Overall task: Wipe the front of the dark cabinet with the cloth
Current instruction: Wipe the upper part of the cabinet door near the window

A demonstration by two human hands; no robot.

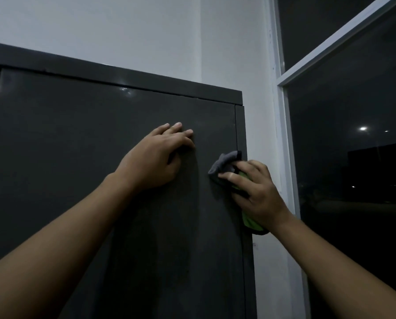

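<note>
Nearest my view, two bare forearms reached up from the bottom corners, the left forearm (pixel 54 249) from the lower left and the right forearm (pixel 341 272) from the lower right. The left hand (pixel 155 157) lay on the cabinet (pixel 77 146) door. Its fingers were nearly straight and a little spread, with the tips touching the dark panel and holding nothing. The right hand (pixel 256 192) sat lower and further right, at the door's right edge. Its thumb and fingers were curled round the cloth (pixel 224 163), pinning it against the cabinet front. The cloth was bunched: a grey fold stuck out up and to the left past the thumb, and a green part showed between the fingers and below the heel of the hand. It touched the door just beside the narrow vertical strip down the cabinet's right side. The hands were near each other but apart, with bare door between them. The cabinet was dark grey, with a flat band above the door and a seam at the far left where another panel began. Behind it stood a pale wall (pixel 146 31). To the right, a white frame (pixel 286 157) held the dark window (pixel 353 100), in which a small light (pixel 363 128) shone.
</note>
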